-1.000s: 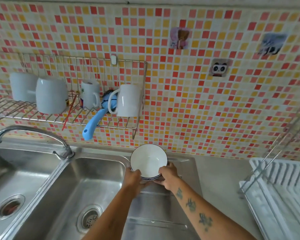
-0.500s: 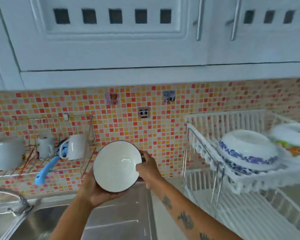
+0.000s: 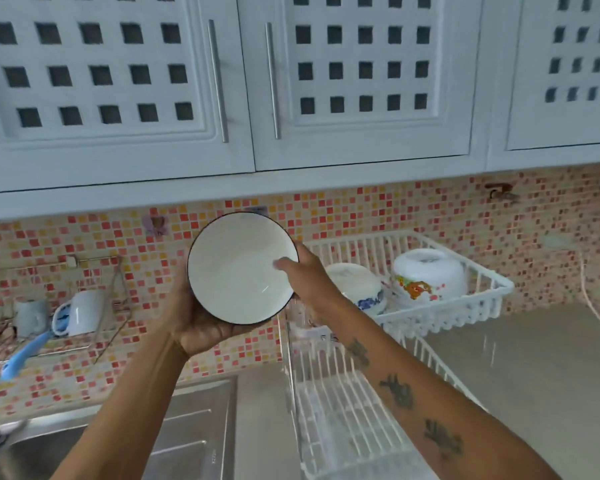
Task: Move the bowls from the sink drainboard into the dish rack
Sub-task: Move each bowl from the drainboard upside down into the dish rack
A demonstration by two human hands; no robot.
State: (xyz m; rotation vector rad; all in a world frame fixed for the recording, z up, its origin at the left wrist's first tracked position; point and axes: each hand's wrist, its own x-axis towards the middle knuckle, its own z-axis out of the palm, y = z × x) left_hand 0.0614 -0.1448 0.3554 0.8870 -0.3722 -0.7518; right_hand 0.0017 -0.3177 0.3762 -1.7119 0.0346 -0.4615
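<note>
white bowl (image 3: 239,268) in both hands, beside dish rack (image 3: 440,306)

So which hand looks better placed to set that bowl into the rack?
Probably the right hand: it grips the bowl on the side facing the dish rack; the left hand cradles the far side.

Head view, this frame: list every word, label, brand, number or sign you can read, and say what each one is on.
No readable text in this frame.
Mug on the wall rack: blue print, too blurred to read.
Bowls in the dish rack: blue pattern and orange-green picture, no lettering visible.
Wall stickers: pictures only, blurred.
Held bowl, in left hand and right hand: plain white.
</note>
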